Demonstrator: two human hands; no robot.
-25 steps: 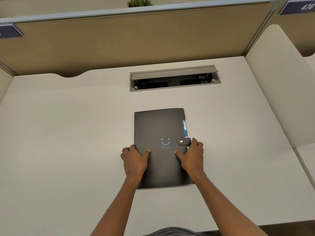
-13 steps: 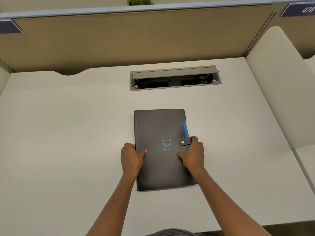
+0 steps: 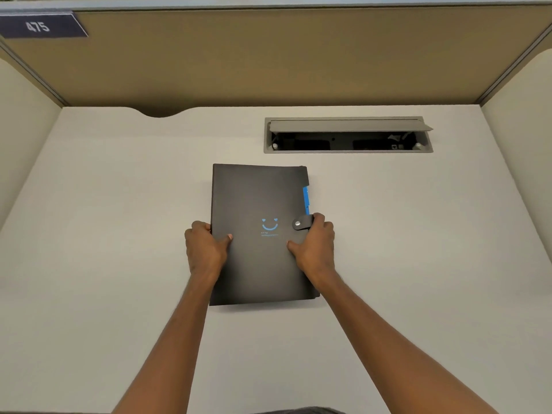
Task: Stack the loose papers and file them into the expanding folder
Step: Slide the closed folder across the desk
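A dark grey expanding folder (image 3: 257, 198) with a blue smiley print lies closed on the white desk (image 3: 119, 204), its snap strap fastened over the right edge. Blue tab edges stick out on its right side. My left hand (image 3: 204, 249) grips the folder's left edge, thumb on the cover. My right hand (image 3: 313, 246) grips the right edge just below the strap, thumb on the cover. No loose papers are in view.
A grey cable well (image 3: 348, 135) with its lid tipped up is set into the desk behind the folder. Tan partition walls (image 3: 268, 55) close off the back and sides. A "475" label (image 3: 38, 25) sits top left.
The view has swung left, so the folder and cable well now sit further right against the desk. Both hands have shifted from lying flat on the cover to gripping its side edges.
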